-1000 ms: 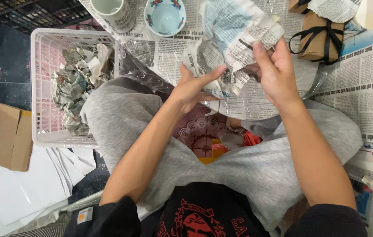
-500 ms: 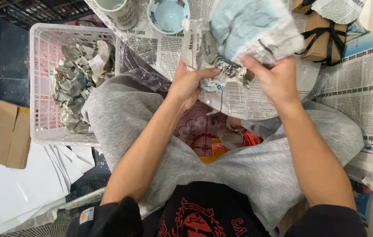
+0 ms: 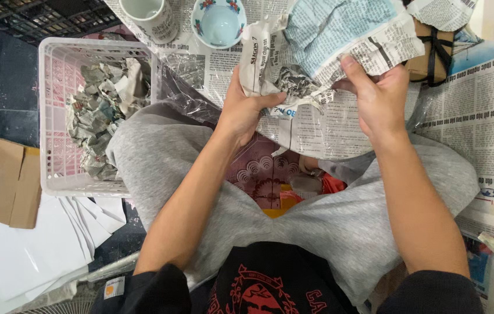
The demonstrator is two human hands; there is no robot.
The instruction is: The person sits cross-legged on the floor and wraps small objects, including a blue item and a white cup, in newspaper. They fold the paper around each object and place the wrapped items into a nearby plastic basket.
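Figure: head view, seated person wrapping an object in newspaper. I read the wrapping as partly done. The left hand (image 3: pixel 246 110) has a closed grip on the crumpled lower edge of the newspaper sheet (image 3: pixel 340 35), thumb pressed across the wad toward the right. The right hand (image 3: pixel 378 96) also has a closed grip, its fingers pinching the sheet's right edge and folding it inward. Between the two grips sits a scrunched bundle (image 3: pixel 296 81) (I cannot tell what is inside it; only crumpled paper shows), held above the lap and just in front of the knees.

What looks done: the sheet is already gathered around the bundle at its lower end. What looks left: the upper part of the sheet, beyond both grips, stands loose and open, so in my judgement it needs further folding down and tucking.

Left of the left grip, a white plastic basket (image 3: pixel 46 116) holds many crumpled newspaper wads (image 3: pixel 99 110), apparently finished pieces or padding. Beyond the grips, on newspaper spread over the floor (image 3: pixel 479 116), stand a patterned bowl (image 3: pixel 218 23) and a white cup (image 3: pixel 151 17), both unwrapped. Beyond the right grip lies a brown box tied with black ribbon (image 3: pixel 433 52).
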